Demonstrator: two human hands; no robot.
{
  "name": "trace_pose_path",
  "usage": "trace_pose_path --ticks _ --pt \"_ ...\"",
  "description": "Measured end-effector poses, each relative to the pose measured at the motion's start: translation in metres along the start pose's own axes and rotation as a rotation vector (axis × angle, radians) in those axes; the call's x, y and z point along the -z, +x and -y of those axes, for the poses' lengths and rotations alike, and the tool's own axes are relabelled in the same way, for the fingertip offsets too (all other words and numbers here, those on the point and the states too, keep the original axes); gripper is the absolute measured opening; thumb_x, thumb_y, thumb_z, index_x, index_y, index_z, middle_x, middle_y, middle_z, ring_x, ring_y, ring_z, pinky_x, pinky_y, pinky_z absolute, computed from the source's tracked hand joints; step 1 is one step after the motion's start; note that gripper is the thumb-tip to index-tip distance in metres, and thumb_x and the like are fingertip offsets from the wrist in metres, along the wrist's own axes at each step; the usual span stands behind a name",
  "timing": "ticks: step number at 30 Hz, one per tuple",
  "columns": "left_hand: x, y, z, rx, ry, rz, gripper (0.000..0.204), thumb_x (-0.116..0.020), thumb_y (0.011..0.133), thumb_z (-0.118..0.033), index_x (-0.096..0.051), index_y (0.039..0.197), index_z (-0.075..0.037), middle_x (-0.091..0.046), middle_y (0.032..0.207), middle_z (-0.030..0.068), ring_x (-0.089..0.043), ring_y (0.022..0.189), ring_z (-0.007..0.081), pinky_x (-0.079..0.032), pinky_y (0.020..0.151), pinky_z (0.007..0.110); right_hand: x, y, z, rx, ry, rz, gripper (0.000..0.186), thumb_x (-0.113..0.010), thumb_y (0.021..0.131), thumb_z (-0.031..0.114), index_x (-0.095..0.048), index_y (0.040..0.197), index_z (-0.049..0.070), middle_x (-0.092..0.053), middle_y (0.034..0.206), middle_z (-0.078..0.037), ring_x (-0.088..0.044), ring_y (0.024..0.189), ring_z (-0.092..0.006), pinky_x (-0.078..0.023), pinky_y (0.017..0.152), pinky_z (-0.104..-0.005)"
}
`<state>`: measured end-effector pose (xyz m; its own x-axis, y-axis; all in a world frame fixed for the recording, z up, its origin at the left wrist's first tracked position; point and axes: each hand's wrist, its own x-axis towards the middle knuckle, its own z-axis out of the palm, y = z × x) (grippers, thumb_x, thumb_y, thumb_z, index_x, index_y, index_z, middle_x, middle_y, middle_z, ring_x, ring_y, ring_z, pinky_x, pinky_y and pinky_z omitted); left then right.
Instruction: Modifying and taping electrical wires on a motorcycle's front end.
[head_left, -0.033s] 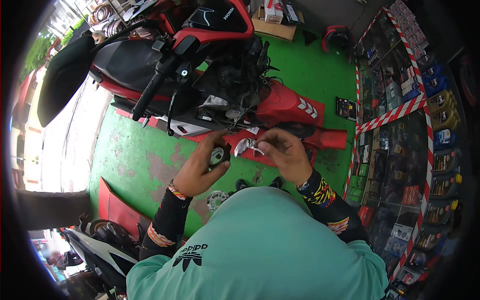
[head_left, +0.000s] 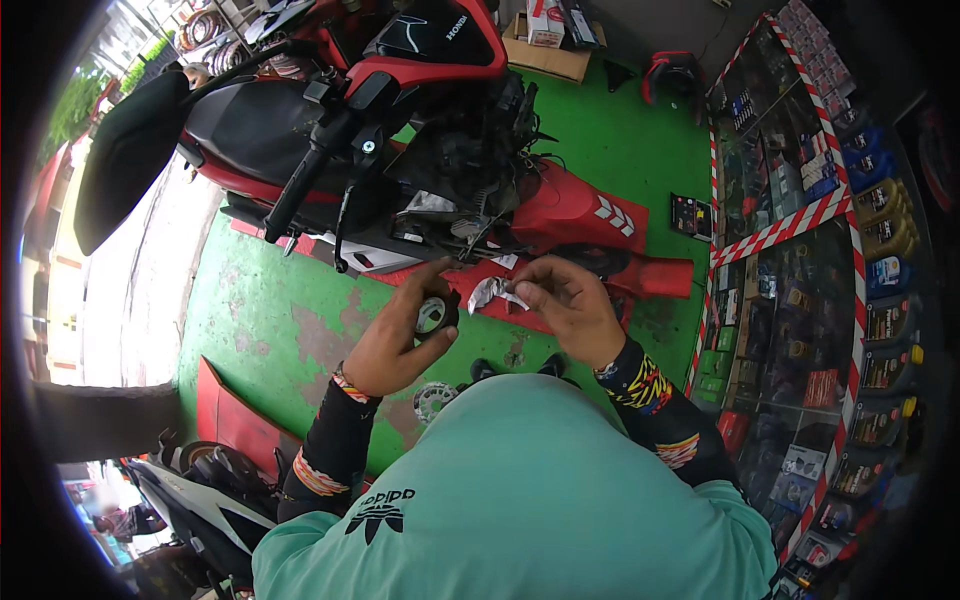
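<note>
My left hand (head_left: 393, 345) is closed around a dark ring-shaped roll (head_left: 450, 312) that looks like black tape, with a pale inner core. Its thumb lies along the near side, and the fingers curl over the far side. To the right, my right hand (head_left: 575, 312) pinches a crumpled white strip (head_left: 488, 291), either paper or plastic; its exact kind is unclear. A small gap separates the two hands. Just beyond them stands a red and black motorcycle (head_left: 440, 160), its front bodywork opened up so the dark inner parts and wiring show.
A red mat (head_left: 400, 283) lies under the motorcycle on the worn green floor (head_left: 260, 300). Glass display shelves (head_left: 780, 250) with red-and-white striped edges stand at right, bottles beside them. A round metal part (head_left: 434, 401) sits near my feet. Behind left are a red panel (head_left: 235, 415) and another motorcycle (head_left: 195, 505).
My left hand has shifted slightly left and tilted the roll a little. The right hand and the white strip stay nearly still.
</note>
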<state>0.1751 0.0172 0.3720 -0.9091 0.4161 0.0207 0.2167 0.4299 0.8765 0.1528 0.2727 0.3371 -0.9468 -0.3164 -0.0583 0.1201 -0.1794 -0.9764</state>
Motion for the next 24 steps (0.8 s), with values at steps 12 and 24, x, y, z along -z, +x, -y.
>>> trace_pose_path --ticks 12,24 --pt "0.012 -0.019 0.007 -0.199 -0.064 -0.003 0.092 -0.073 0.082 0.002 -0.017 0.155 0.002 -0.046 0.14 0.0209 -0.062 0.113 0.0267 -0.053 0.096 0.037 -0.048 0.005 -0.023 0.076 -0.215 0.185 0.021 -0.077 0.093 0.019 -0.073 0.106 0.003 -0.074 0.106 -0.004 -0.066 0.096 -0.0126 -0.05 0.084 -0.0301" --pt "0.027 -0.041 0.019 -0.294 -0.039 -0.01 0.095 -0.072 0.081 0.002 -0.014 0.156 0.001 -0.047 0.142 0.0235 -0.062 0.112 0.0268 -0.052 0.097 0.04 -0.086 0.002 -0.025 0.084 -0.16 0.14 0.018 -0.074 0.095 0.018 -0.073 0.104 0.003 -0.073 0.097 -0.002 -0.066 0.089 -0.0099 -0.049 0.081 -0.0282"
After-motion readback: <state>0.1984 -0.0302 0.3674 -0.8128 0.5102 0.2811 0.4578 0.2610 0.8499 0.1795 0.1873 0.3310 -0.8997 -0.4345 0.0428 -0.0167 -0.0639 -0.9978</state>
